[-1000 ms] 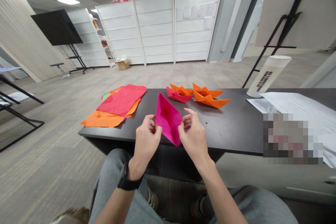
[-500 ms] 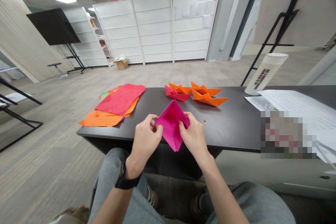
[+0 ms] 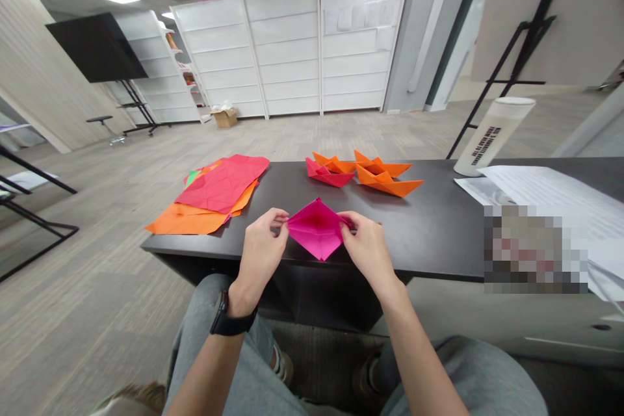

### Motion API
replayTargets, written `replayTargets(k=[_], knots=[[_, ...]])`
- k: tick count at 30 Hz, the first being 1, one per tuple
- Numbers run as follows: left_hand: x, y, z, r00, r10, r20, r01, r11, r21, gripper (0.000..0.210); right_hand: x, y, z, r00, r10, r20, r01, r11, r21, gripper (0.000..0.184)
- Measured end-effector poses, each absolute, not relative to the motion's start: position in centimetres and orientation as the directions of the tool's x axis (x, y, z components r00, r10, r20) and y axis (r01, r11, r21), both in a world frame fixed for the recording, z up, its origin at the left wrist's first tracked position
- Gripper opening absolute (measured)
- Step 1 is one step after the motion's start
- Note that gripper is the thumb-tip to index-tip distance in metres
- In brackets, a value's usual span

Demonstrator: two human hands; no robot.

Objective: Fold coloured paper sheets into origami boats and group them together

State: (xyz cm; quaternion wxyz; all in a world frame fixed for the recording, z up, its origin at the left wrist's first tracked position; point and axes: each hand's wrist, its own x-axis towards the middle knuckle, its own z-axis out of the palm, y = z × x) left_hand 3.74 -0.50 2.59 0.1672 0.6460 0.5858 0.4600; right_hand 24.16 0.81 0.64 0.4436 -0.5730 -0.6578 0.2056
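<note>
On the bench (image 3: 433,237) beyond my left grip (image 3: 262,248) and right grip (image 3: 368,250) lie sheets (image 3: 227,183) past the left, paper boats (image 3: 390,184) past the right. Both pinch the pink paper (image 3: 319,242) between them; from afar I judge an opening-out fold, next calling for an even pull.

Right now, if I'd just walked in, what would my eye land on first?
Probably the bright magenta folded paper, held by its side corners between the left hand and right hand near the dark table's front edge. Next, the orange paper boats and red paper boat behind it, and the colored sheets piled at the table's left end.
</note>
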Motion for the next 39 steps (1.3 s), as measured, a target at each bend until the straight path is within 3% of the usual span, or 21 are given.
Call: replayTargets(k=[9, 21, 26, 31, 39], knots=[[3.5, -0.1, 2.0, -0.03, 0.915, 0.402, 0.599, -0.306, 0.74, 0.014, 23.6, 0.9, 0.4, -0.07, 0.928, 0.367, 0.556, 0.342, -0.758, 0.031], [3.9, 0.1, 1.4, -0.183, 0.891, 0.416, 0.601, -0.234, 0.764, 0.013, 23.0, 0.5, 0.8, -0.043, 0.924, 0.38, 0.555, 0.338, -0.76, 0.028], [3.4, 0.2, 1.6, -0.047, 0.883, 0.467, 0.605, -0.347, 0.717, 0.014, 23.0, 0.6, 0.6, -0.164, 0.858, 0.486, 0.52, 0.494, -0.696, 0.038], [2.1, 0.7, 1.6, 0.046, 0.88, 0.473, 0.6, -0.402, 0.691, 0.021, 23.9, 1.3, 0.0, -0.116, 0.907, 0.405, 0.62, 0.385, -0.684, 0.04], [1.0, 1.4, 1.0, 0.263, 0.855, 0.447, 0.572, -0.511, 0.642, 0.034, 24.4, 2.2, -1.2, -0.168, 0.902, 0.397, 0.654, 0.403, -0.64, 0.047]])
